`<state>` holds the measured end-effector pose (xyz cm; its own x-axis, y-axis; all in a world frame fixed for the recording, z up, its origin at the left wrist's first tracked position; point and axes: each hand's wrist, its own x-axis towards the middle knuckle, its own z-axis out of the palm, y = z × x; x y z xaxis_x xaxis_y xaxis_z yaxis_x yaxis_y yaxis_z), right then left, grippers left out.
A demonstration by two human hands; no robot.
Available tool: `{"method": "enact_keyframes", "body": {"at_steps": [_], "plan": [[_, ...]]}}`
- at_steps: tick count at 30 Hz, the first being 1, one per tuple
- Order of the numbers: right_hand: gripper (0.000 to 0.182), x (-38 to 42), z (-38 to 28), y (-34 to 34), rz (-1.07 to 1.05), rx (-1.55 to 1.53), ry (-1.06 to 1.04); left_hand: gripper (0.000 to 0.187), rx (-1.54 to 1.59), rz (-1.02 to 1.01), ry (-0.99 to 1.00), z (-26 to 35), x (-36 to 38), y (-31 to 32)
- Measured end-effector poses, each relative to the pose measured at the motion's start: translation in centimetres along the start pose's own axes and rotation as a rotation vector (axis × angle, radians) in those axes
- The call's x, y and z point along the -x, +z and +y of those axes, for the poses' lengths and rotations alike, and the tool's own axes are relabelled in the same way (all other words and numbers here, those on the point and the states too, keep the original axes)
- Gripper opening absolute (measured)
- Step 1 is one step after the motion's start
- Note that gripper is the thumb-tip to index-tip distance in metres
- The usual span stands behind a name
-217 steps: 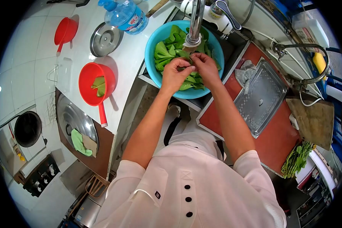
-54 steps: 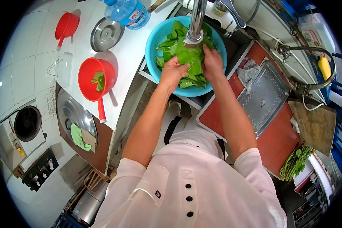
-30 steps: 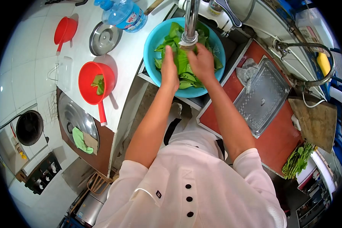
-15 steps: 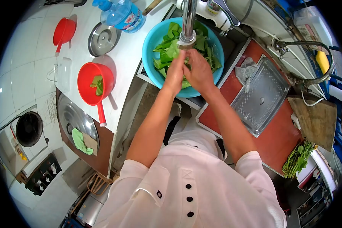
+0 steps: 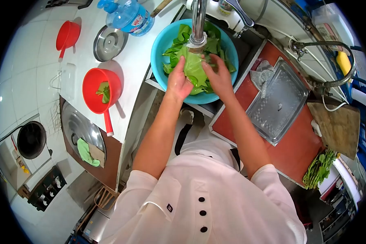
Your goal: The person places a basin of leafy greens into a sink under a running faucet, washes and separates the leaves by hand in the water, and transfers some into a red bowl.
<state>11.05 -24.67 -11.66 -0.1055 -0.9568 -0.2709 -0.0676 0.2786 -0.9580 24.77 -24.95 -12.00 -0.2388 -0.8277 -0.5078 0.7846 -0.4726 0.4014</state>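
A broad, light green leaf (image 5: 193,65) is spread between my two hands under the faucet (image 5: 198,32). My left hand (image 5: 179,82) holds the leaf's left edge, thumb up along it; its other fingers are partly hidden. On the opposite edge, my right hand (image 5: 219,77) grips with thumb and fingertips. Both hands are over a turquoise basin (image 5: 157,74) with more leafy greens (image 5: 182,33) in it. The basin stands in the sink, and the faucet spout hides part of the leaves.
On the white counter to the left are a red ladle (image 5: 94,99) with leaf scraps, another red ladle (image 5: 68,34), a metal lid (image 5: 109,42) and a blue water bottle (image 5: 136,20). A metal tray (image 5: 278,101) and a bunch of greens (image 5: 319,168) are at right.
My hands have moved apart, from close together under the spout to either side of the leaf. The leaf now shows spread out between them.
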Motion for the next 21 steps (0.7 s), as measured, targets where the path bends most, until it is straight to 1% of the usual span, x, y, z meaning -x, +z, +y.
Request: {"method": "enact_keyframes", "body": {"at_steps": [1, 2, 3, 4, 5, 6, 7, 8, 9, 10, 11, 12, 14, 15, 17, 18, 19, 20, 21], "plan": [[0.032, -0.4, 0.5, 0.1, -0.099, -0.071, 0.016, 0.045, -0.024, 0.079, 0.018, -0.4, -0.3, 0.0], [0.032, -0.8, 0.9, 0.0, -0.096, -0.069, 0.014, 0.044, -0.047, 0.156, 0.037, -0.8, -0.6, -0.1], [0.031, -1.1, 1.0, -0.1, -0.153, -0.078, 0.07, 0.044, -0.046, 0.154, 0.037, -0.9, -0.5, 0.6], [0.03, -1.3, 1.1, -0.1, -0.21, -0.087, 0.128, 0.042, -0.24, 0.187, 0.07, -0.7, -0.2, 1.7], [0.03, -1.6, 1.4, -0.3, -0.211, -0.087, 0.129, 0.04, -0.435, 0.22, 0.104, -0.5, 0.1, 2.5], [0.028, -2.0, 1.7, -0.5, -0.136, -0.073, 0.136, 0.04, -0.434, 0.221, 0.107, -0.2, 0.1, 2.6], [0.028, -2.5, 2.1, -0.4, -0.062, -0.06, 0.143, 0.036, -0.538, 0.259, 0.108, 0.1, 0.0, 2.7], [0.028, -2.9, 2.5, -0.2, -0.065, -0.059, 0.142, 0.032, -0.64, 0.297, 0.108, 0.2, -0.1, 2.8], [0.028, -3.1, 2.5, -0.1, -0.002, -0.1, 0.073, 0.032, -0.639, 0.297, 0.108, 0.4, -0.2, 2.6], [0.028, -3.1, 2.5, 0.0, 0.062, -0.139, 0.004, 0.028, -0.51, 0.259, 0.074, 0.6, -0.1, 2.3], [0.028, -3.2, 2.6, 0.0, 0.063, -0.137, 0.004, 0.024, -0.382, 0.219, 0.042, 0.6, -0.1, 2.1], [0.029, -3.3, 2.4, 0.1, 0.084, -0.11, 0.034, 0.024, -0.382, 0.215, 0.041, 0.5, -0.1, 2.4], [0.03, -3.2, 2.3, -0.1, 0.108, -0.081, 0.068, 0.02, -0.286, 0.212, 0.099, -0.1, 0.2, 3.0], [0.03, -3.4, 2.5, -0.1, 0.137, -0.092, 0.044, 0.02, -0.286, 0.211, 0.097, -0.3, 0.1, 2.8], [0.031, -3.9, 3.0, -0.1, 0.166, -0.103, 0.019, 0.021, -0.328, 0.132, 0.071, -0.5, 0.0, 2.5], [0.029, -4.0, 3.1, -0.2, 0.132, -0.221, 0.033, 0.021, -0.328, 0.132, 0.071, -0.5, -0.1, 2.2], [0.028, -4.1, 3.2, -0.2, 0.098, -0.34, 0.047, 0.021, -0.422, 0.141, 0.073, -0.3, -0.3, 2.0], [0.028, -4.0, 3.3, -0.3, 0.098, -0.339, 0.048, 0.021, -0.516, 0.15, 0.075, -0.3, -0.4, 1.7], [0.027, -3.4, 2.3, -0.3, 0.05, -0.341, 0.072, 0.021, -0.517, 0.15, 0.073, -0.3, -0.3, 1.8]]}}
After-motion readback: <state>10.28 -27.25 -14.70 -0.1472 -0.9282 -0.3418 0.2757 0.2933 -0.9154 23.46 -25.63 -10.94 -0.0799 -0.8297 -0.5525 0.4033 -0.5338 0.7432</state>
